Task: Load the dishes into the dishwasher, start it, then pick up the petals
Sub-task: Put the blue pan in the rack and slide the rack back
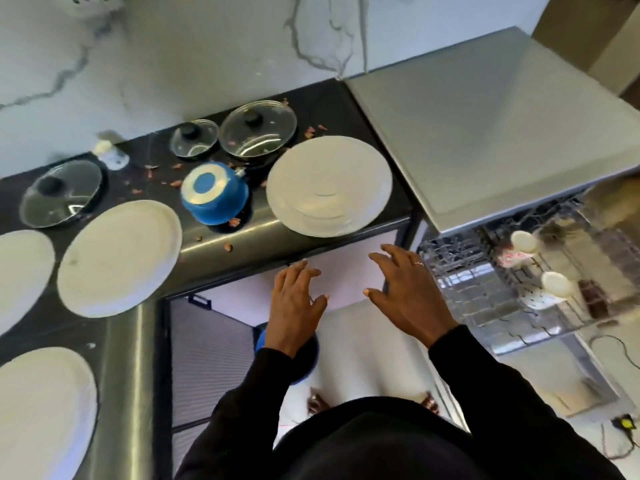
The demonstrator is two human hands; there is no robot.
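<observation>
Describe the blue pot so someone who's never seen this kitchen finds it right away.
On the black counter left of the open dishwasher, look just left of the nearest white plate. The blue pot sits upside down, the only coloured dish there.

Right, the dishwasher point(502, 116) stands at the right end of the counter point(329, 105), its rack point(485, 299) out in front with two cups point(524, 241) in it. On the counter, a plate point(329, 185) sits nearest the dishwasher, overhanging the front edge. The pot point(214, 194) is just left of it, with two lids point(258, 128) behind it by the wall. Petals point(176, 183) lie scattered around them. Further left is a third lid point(62, 192), then three more plates point(119, 258). The left hand point(298, 303) and right hand point(405, 292) hover side by side before the counter, left of the rack.
</observation>
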